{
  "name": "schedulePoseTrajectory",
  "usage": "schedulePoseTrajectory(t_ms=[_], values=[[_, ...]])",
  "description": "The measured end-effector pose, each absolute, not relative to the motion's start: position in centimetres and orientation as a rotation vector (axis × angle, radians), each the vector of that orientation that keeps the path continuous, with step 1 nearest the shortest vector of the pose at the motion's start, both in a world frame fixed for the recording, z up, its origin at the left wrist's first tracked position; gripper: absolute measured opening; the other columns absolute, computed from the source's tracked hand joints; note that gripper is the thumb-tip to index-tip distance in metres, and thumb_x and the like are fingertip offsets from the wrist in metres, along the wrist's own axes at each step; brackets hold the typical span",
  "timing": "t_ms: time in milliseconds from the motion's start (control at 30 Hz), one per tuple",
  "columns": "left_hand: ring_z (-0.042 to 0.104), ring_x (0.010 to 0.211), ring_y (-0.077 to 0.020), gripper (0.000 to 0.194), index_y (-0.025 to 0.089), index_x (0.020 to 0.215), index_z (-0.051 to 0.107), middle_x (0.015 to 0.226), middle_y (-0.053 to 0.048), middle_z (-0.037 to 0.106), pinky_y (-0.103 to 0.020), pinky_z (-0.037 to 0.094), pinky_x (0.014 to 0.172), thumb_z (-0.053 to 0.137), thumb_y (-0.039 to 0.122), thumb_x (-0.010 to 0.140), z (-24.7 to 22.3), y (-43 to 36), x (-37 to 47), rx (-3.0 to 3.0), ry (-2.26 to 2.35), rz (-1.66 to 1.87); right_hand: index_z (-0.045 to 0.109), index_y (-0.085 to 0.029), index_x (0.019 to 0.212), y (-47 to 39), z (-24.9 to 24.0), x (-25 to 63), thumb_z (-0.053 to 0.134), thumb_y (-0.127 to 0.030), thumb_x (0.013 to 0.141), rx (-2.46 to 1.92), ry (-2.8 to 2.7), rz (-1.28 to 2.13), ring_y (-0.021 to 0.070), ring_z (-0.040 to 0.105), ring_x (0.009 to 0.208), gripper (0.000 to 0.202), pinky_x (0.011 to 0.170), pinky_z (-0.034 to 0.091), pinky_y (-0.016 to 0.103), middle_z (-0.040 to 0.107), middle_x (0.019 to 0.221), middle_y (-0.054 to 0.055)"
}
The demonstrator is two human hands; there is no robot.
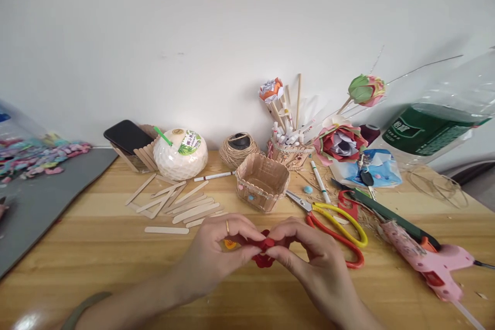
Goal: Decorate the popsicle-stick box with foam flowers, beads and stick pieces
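My left hand (228, 245) and my right hand (305, 252) meet low in the middle of the view. Both pinch a small red flower-shaped piece (264, 262) between thumbs and fingertips, and its centre looks rolled or folded. Its material is too small to tell. A small orange-yellow piece (230, 244) lies behind my left fingers, partly hidden. Just beyond the hands stands a box made of craft sticks (263, 178). To the right of my right hand are scissors (336, 221) with one yellow and one red handle.
Loose craft sticks (197, 212) lie to the left. A pink glue gun (441, 268) and a dark green cutter (394, 216) lie right. Behind are a white coconut (180, 157), twine (240, 149), paper flowers (342, 142), a phone (129, 135) and a large bottle (429, 118).
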State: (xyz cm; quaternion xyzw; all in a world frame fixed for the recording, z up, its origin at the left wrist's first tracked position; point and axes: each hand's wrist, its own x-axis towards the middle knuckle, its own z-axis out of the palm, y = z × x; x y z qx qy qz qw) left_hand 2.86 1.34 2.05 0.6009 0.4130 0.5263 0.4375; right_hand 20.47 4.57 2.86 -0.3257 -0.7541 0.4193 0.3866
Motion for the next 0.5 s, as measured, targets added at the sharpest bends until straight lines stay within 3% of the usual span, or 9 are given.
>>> schedulePoseTrajectory(t_ms=[133,500], values=[[0.064,0.066,-0.0111,0.019,0.021,0.077,0.071,0.072,0.000,0.070,-0.019,0.053,0.060,0.062,0.006,0.071,1.97,1.51,3.16,1.463,1.097,1.325,0.063,-0.018,0.078,4.58,2.65,20.25,0.064,-0.027,0.079,-0.848,-1.818,1.241,0.0143,0.064,0.061,0.009,0.059,0.053,0.024,0.069,0.069,0.002],[0.060,0.059,-0.0102,0.013,0.017,0.075,0.070,0.064,0.000,0.066,-0.018,0.049,0.056,0.061,0.009,0.072,2.12,1.49,3.71,1.639,1.236,1.404,0.065,-0.019,0.077,4.54,2.68,20.33,0.060,-0.014,0.075,-0.846,-1.842,1.142,0.0135,0.062,0.063,0.007,0.061,0.051,0.024,0.068,0.070,0.001]])
